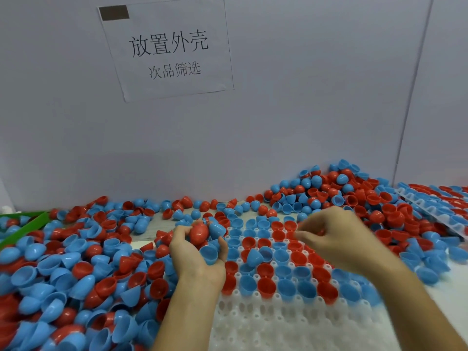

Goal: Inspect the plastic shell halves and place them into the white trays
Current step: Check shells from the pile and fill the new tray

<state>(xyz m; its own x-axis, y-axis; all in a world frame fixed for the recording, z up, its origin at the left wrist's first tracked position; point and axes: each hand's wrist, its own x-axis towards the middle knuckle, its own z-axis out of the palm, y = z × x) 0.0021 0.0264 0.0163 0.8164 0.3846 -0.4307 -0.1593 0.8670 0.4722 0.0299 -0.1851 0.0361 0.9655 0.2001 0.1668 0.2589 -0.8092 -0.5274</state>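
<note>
Shell halves, red and blue plastic cups, cover nearly everything before us. Nearest to us lies the white tray, its closest rows of round pockets bare; farther in, its pockets hold red and blue halves seated open side up. To the left of the tray, loose halves lie heaped on the table, of which only a pale strip shows.

Our left hand is turned palm up over the tray's left edge, its fingers curled round a handful of halves: a red half on top, a blue half beside it and another blue half low in the palm. Our right hand hangs over the filled pockets, blurred; its fingers point left and seem drawn together, but we cannot tell whether they pinch anything.

Beyond the hands a taller pile rises against the wall on the right. A second tray lies at the far right, and a green bin edge shows at the far left. On the wall a paper sign carries printed Chinese characters.
</note>
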